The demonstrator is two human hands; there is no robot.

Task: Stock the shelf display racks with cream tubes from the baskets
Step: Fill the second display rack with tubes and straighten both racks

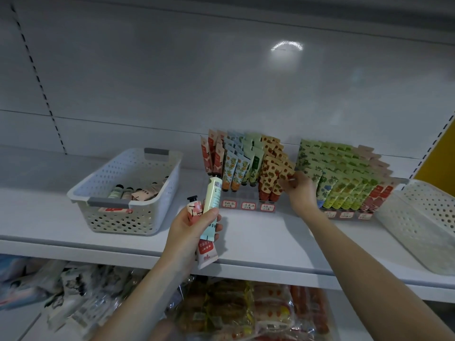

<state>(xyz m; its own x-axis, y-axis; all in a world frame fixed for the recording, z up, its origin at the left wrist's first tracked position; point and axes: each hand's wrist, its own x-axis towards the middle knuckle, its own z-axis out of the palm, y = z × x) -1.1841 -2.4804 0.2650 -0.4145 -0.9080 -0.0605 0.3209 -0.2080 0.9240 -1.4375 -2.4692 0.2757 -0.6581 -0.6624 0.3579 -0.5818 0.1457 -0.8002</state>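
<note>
I log: white metal shelf (270,238), grey back panel (172,70) w/ lamp glare (286,46), slotted upright (39,77), yellow wall strip (440,156) at rt.

Looked like a shop: white metal shelf (258,238) w/ slotted uprights (41,89), display racks (243,196) of cream tubes (236,168), handwritten price tags (248,206) in front, bagged snacks (246,308) below.

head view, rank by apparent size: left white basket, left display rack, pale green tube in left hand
1. left white basket
2. left display rack, slightly smaller
3. pale green tube, smallest though nearest
</note>
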